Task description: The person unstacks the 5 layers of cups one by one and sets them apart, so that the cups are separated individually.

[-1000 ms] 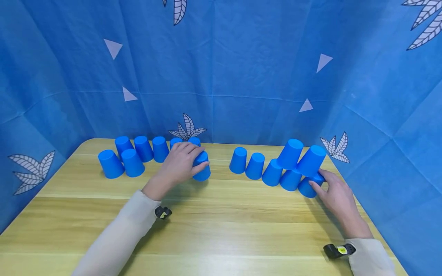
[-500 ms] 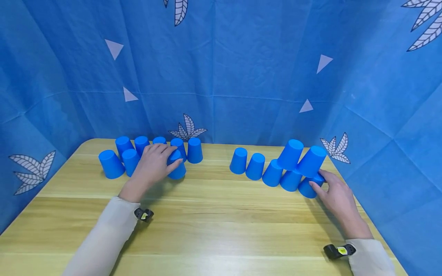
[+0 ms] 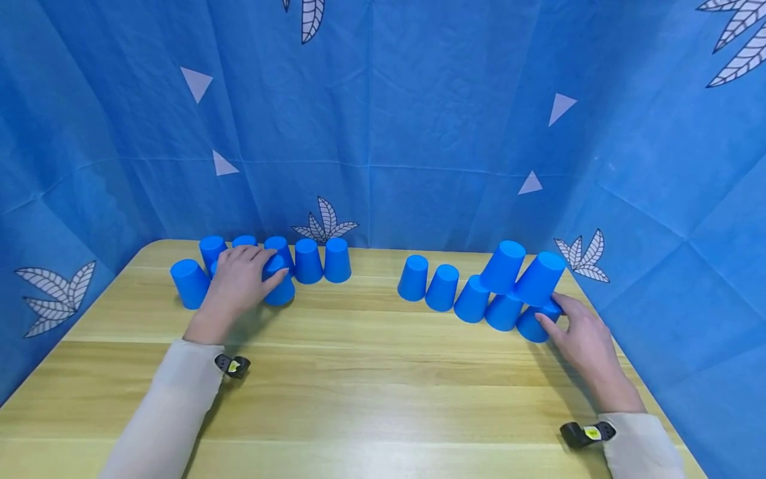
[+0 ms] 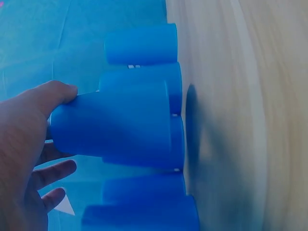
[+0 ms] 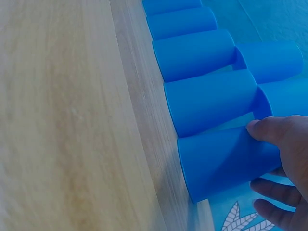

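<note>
Upside-down blue cups stand on a wooden table [image 3: 371, 386] in two groups. My left hand [image 3: 263, 266] grips one blue cup [image 3: 281, 287] by its side at the front of the left group; the left wrist view shows my thumb on that held cup [image 4: 115, 125], its rim close to the tabletop. My right hand [image 3: 553, 313] holds the end cup [image 3: 531, 327] of the right row with thumb and fingers. In the right wrist view, the thumb lies on that end cup [image 5: 221, 161]. Two upper cups [image 3: 504, 266] [image 3: 540, 278] sit on the right row.
Behind my left hand stand more cups [image 3: 308, 261], and another cup [image 3: 189, 284] is at the far left. The right row runs from a cup [image 3: 413, 277] near the middle. A blue cloth backdrop [image 3: 383, 133] closes the back and sides.
My left hand has carried its cup leftward from the table's middle to the front of the left group. My right hand and the right stack have stayed still.
</note>
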A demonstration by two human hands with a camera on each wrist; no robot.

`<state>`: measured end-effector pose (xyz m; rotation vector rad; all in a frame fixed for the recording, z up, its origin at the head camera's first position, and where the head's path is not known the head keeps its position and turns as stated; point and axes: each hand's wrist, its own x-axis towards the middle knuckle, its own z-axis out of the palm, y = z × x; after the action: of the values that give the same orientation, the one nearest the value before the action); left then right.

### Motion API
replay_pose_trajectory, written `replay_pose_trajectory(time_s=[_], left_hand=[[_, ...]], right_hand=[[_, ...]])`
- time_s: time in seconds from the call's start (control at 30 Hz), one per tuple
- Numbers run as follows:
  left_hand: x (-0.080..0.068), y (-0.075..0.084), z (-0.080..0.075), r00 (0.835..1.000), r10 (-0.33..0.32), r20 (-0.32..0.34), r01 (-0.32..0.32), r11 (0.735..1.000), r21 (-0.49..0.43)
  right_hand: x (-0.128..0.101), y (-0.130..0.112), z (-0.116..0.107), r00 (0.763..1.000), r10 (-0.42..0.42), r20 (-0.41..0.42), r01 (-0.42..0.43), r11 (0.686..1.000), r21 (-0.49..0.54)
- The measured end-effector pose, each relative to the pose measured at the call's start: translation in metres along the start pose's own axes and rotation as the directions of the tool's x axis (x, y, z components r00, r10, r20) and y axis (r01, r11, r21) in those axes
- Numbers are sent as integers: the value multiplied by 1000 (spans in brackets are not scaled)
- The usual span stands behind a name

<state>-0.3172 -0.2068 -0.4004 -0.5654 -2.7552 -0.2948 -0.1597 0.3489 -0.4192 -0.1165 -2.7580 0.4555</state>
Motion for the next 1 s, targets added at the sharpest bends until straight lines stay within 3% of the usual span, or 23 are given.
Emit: replay_pose_trajectory(time_s=[0.37,1.0], left_hand=[[-5,-17,5,999,-32,22,32,999,0],[-7,-19,6,999,-40,25,40,999,-13]], right_hand=[[0,-2,-3,1000,6,10,-6,1000,2],[-1,-2,-1,1000,4,-6,-4,1000,-8]])
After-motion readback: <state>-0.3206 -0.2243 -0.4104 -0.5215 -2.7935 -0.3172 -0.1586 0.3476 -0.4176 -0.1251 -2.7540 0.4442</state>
